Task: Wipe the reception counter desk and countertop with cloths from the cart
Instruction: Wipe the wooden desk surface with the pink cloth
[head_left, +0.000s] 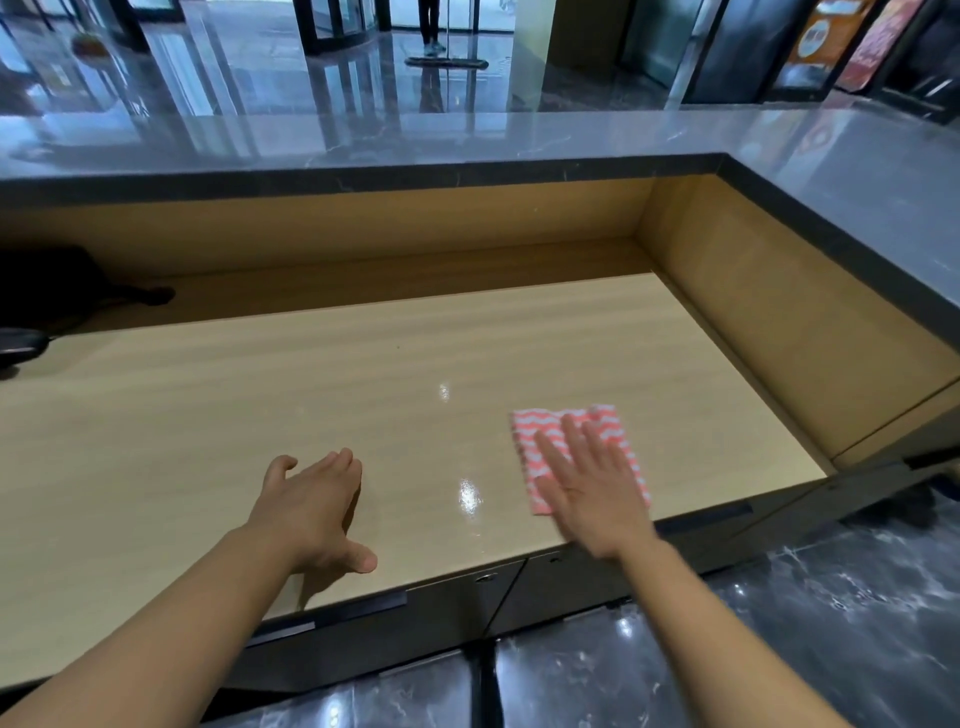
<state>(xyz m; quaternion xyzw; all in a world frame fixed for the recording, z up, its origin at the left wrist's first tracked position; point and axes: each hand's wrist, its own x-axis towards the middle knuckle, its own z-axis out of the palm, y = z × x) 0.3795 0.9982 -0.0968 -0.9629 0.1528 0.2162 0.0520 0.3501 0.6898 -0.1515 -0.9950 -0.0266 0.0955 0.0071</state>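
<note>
Right hand (597, 493) pressing flat-fingered on the pink cloth (576, 452), left hand (311, 509) loose and empty on the desk (260, 395): overlapping strokes should work best.

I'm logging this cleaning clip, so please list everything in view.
cloth: one, pink and white, front right.
desk: one, light wood, centre.
countertop: one, grey stone, raised behind and right of desk.
dark items: number unclear, black, desk's far left.
mop: one, dark, beyond countertop.
person: one, dark trousers, standing at mop.
posters: two, orange and red, top right.
left hand: one, open, over desk's front.
right hand: one, flat on cloth.
</note>
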